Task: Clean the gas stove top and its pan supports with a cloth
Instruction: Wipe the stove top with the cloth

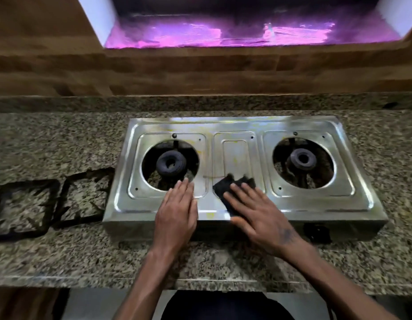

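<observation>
Nearest you, your two forearms reached out over the front edge of the granite table (pixel 61 262). At far left the two black supports (pixel 22 209) lay side by side on the table, off the stove and just beside its left end. The steel stove (pixel 235 125) sat in the middle, both burner wells bare. Your left hand (pixel 177 211) lay flat on the top by the left burner (pixel 170 163), fingers straight, its grip released and grasping nothing; it looked to be steadying the stove. Your right hand (pixel 258 213) pressed the dark cloth (pixel 225 188) onto the centre panel near the front edge, fingers spread straight over it, not curled round it. Farther right, the right burner (pixel 302 159) stood untouched.

The step in hand seemed to be wiping the top, centre strip first. Yellowish marks showed along the back and centre. Your next move likely called for firm, flat strokes out toward those marks and round each well; the supports were probably yet to be wiped.
</observation>
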A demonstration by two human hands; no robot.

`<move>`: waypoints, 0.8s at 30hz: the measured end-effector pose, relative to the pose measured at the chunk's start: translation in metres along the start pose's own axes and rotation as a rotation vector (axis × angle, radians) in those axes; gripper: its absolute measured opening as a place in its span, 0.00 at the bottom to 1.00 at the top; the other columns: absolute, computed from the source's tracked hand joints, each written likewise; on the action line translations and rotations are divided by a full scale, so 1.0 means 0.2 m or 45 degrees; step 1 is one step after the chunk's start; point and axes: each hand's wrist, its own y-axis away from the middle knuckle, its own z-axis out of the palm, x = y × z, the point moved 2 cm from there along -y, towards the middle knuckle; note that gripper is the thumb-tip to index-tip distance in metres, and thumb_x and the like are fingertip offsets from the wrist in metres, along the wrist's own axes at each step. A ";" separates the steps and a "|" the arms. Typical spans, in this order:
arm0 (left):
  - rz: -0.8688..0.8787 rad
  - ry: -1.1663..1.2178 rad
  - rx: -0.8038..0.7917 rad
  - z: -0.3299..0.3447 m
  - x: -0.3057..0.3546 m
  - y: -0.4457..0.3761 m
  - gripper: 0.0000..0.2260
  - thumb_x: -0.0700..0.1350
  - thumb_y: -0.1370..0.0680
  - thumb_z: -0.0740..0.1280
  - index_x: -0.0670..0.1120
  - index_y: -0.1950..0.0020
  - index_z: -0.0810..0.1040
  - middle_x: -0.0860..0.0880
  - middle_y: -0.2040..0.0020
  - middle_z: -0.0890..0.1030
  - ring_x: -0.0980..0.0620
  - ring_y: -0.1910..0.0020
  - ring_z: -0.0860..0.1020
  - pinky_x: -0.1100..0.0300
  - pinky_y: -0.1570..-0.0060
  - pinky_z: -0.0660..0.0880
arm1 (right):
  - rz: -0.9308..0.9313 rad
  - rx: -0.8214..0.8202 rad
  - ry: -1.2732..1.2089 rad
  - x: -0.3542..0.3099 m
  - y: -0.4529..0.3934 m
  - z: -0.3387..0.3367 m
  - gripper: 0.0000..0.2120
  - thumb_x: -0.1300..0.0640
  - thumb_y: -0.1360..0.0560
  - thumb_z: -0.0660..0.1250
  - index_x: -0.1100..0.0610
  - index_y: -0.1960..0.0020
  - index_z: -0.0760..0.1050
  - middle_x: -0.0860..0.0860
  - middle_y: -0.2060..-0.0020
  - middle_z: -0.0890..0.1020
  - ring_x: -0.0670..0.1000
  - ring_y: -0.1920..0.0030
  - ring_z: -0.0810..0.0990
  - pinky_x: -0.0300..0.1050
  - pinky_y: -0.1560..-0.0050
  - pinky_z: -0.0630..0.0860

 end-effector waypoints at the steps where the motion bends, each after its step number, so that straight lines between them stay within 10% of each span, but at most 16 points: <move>1: -0.056 -0.032 0.016 -0.01 -0.05 0.02 0.23 0.49 0.20 0.56 0.43 0.26 0.70 0.45 0.25 0.69 0.48 0.25 0.65 0.50 0.26 0.62 | 0.085 0.051 -0.011 0.03 -0.04 -0.01 0.34 0.32 0.20 0.39 0.47 0.20 0.54 0.48 0.21 0.53 0.54 0.20 0.52 0.49 0.22 0.42; 4: -0.203 -0.130 0.028 -0.04 -0.17 0.06 0.24 0.50 0.20 0.54 0.41 0.26 0.68 0.43 0.25 0.67 0.46 0.24 0.62 0.46 0.25 0.58 | 0.188 0.036 0.000 -0.05 -0.19 0.02 0.38 0.31 0.22 0.38 0.50 0.19 0.51 0.51 0.20 0.49 0.56 0.19 0.46 0.52 0.22 0.40; 9: -0.398 -0.168 0.084 -0.12 -0.36 0.10 0.28 0.51 0.20 0.49 0.40 0.24 0.63 0.42 0.23 0.64 0.46 0.23 0.61 0.48 0.24 0.56 | -0.425 -0.105 0.106 -0.28 -0.18 0.09 0.31 0.36 0.17 0.46 0.50 0.20 0.57 0.51 0.20 0.57 0.54 0.20 0.52 0.52 0.22 0.47; 13: -0.471 -0.155 0.105 -0.14 -0.42 0.13 0.30 0.54 0.20 0.48 0.40 0.22 0.60 0.41 0.22 0.60 0.46 0.22 0.58 0.51 0.23 0.54 | -0.190 -0.015 0.080 -0.40 -0.36 0.11 0.32 0.36 0.18 0.44 0.52 0.20 0.59 0.54 0.21 0.61 0.59 0.21 0.57 0.55 0.24 0.51; 18: -0.513 -0.117 0.159 -0.17 -0.49 0.20 0.28 0.52 0.19 0.47 0.40 0.22 0.60 0.43 0.21 0.59 0.48 0.21 0.55 0.52 0.23 0.50 | -0.616 -0.132 0.165 -0.58 -0.41 0.19 0.31 0.36 0.17 0.46 0.51 0.19 0.54 0.52 0.20 0.56 0.56 0.20 0.51 0.53 0.22 0.48; 24: -0.507 0.046 0.174 -0.20 -0.54 0.27 0.26 0.52 0.17 0.45 0.44 0.21 0.56 0.49 0.20 0.55 0.57 0.22 0.48 0.57 0.23 0.48 | -0.542 -0.090 0.094 -0.74 -0.55 0.22 0.30 0.40 0.17 0.47 0.52 0.19 0.54 0.54 0.20 0.56 0.57 0.20 0.51 0.56 0.22 0.50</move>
